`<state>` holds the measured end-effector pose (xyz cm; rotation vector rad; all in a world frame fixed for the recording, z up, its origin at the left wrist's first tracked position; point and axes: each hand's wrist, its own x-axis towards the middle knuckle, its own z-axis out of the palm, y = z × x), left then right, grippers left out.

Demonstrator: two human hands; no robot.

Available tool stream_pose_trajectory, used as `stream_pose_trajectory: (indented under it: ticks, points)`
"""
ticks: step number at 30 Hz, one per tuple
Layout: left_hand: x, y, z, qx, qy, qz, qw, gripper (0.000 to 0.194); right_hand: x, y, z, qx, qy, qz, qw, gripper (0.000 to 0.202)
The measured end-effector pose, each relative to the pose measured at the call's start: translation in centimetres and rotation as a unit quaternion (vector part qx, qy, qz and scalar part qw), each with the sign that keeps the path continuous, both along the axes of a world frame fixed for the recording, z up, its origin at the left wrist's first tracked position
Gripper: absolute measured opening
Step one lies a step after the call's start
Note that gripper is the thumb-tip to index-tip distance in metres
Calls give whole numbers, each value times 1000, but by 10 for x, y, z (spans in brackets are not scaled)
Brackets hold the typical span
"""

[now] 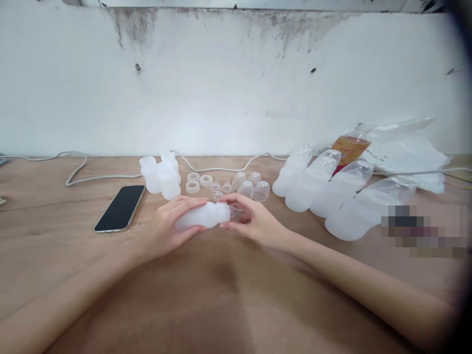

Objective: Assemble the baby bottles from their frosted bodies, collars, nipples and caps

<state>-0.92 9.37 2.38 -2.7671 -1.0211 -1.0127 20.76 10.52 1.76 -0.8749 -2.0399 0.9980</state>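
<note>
A frosted white baby bottle lies on its side between my hands, just above the table. My left hand is wrapped round its base end. At the other end, my right hand has thumb and fingers closed round the white collar, beside the clear nipple. Behind the bottle sit white collar rings, clear nipples and several clear dome caps. Frosted bottle bodies without tops stand behind my left hand.
On the right, several capped bottles stand in a slanting row. Behind them are a drink bottle with an orange label and a plastic bag. A phone lies at left. A grey cable runs along the wall.
</note>
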Motion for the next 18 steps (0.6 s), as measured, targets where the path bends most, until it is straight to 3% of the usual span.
stream_pose_trajectory:
  ticks: [2, 6, 9, 11, 14, 16, 18]
  points:
    - [10, 7, -3, 35, 2, -22, 999, 36, 3, 2, -1, -56, 9, -20, 998, 36]
    - [46, 21, -12, 122, -53, -18, 991, 32, 23, 18, 9, -176, 36, -128, 975, 39]
    - [62, 22, -21, 75, -57, -31, 995, 41, 33, 26, 18, -208, -58, -141, 966, 47]
    - [65, 23, -27, 33, -66, 22, 997, 55, 31, 24, 18, -225, -99, -100, 964, 43]
    - [67, 35, -32, 65, -22, 104, 992, 41, 23, 17, 9, -165, -66, -70, 982, 34]
    - [69, 39, -32, 77, -21, 94, 992, 44, 21, 13, 3, -92, -35, -104, 990, 37]
    - [64, 30, -30, 76, -17, 74, 994, 44, 20, 6, 0, -32, -51, -108, 992, 37]
